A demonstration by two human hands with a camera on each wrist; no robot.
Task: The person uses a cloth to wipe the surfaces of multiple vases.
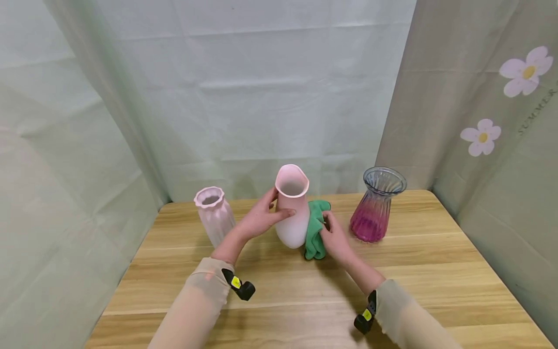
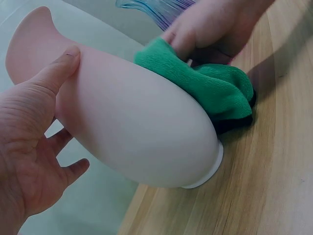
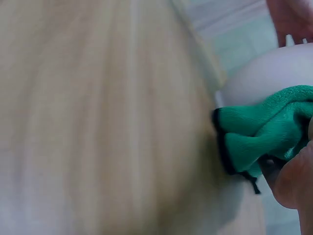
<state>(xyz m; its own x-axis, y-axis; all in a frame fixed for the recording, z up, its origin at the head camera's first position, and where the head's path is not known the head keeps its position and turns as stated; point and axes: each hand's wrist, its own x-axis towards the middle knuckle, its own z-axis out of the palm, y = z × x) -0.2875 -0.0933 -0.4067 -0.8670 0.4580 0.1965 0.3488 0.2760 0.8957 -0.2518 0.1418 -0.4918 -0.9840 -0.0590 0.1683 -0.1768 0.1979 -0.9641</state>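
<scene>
Cloth against pink-white vase
Left hand grips the vase; right hand, at its four o'clock, pinches the cloth.

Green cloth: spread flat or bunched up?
Bunched up. The green cloth shows thick folds in the right wrist view, gathered between the right hand and the pink-and-white vase.

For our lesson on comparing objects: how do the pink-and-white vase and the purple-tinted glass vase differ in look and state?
The pink-and-white vase is opaque and smooth; the glass vase is see-through and ribbed.
The pink-and-white vase tapers towards its base, while the glass vase widens below its neck.
The left hand holds the pink-and-white vase; no hand holds the glass vase.
Both are open-topped and shade between colours.
</scene>
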